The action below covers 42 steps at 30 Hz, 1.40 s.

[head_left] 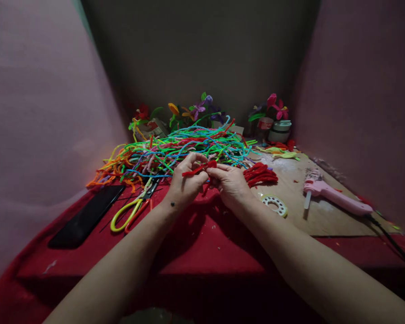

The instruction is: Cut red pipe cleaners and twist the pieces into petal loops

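A red fuzzy pipe cleaner [197, 170], bent into a small shape, is held between both hands over the middle of the table. My left hand [189, 179] is closed on it, the pipe cleaner's loose end sticking out to the left across the fingers. My right hand [230, 182] pinches its other side, fingertips almost touching the left ones. Just right of my right hand lies a bundle of red pipe cleaners [261, 174]. Behind both hands spreads a large tangled heap of coloured pipe cleaners [189, 141]. The fingers partly hide the held piece.
Left on the red cloth [195, 256] are a black phone [87, 217] and yellow-and-orange-handled scissors [127, 216]. At right, a board [290, 173] bears a pink glue gun [337, 197]; a white holed disc [274, 205] lies nearby. Pipe-cleaner flowers [197, 108] and a jar [279, 131] stand behind.
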{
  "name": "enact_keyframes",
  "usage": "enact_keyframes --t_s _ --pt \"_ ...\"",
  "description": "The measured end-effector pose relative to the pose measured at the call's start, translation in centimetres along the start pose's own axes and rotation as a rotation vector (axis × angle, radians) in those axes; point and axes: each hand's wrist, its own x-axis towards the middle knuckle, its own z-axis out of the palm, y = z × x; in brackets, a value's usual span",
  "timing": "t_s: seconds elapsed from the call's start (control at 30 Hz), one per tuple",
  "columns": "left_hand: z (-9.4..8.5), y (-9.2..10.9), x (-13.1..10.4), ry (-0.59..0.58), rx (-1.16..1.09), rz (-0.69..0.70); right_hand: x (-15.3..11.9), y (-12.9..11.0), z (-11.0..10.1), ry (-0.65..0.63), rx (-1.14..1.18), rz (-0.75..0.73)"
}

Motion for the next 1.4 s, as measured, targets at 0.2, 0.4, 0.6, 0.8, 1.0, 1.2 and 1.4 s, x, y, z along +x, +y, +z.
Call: enact_keyframes --t_s 0.2,0.4,0.6,0.8,1.0,1.2,1.4 --pt "0.2 0.7 -0.2 -0.035 -0.048 -0.034 0.1 0.1 0.1 0.025 0.092 0.014" --pt "-0.2 0.8 -0.4 -0.07 -0.151 -0.011 0.6 -0.4 0.1 0.105 0.213 0.044" --pt "-0.5 0.9 -0.6 -0.012 -0.147 0.061 0.9 -0.4 -0.1 0.192 0.252 0.105" --pt "-0.5 0.6 -0.2 0.075 -0.228 0.153 0.6 -0.8 0.0 0.181 0.234 0.198" --pt "-0.6 0.3 0.3 0.149 -0.444 0.091 0.2 -0.6 0.0 0.073 0.17 0.253" --pt "-1.9 0.2 0.2 0.021 -0.075 0.274 0.2 -0.7 0.0 0.092 0.128 0.291" --pt "-3.6 0.2 0.6 -0.26 0.467 0.451 0.6 -0.1 -0.4 0.135 0.113 0.26"
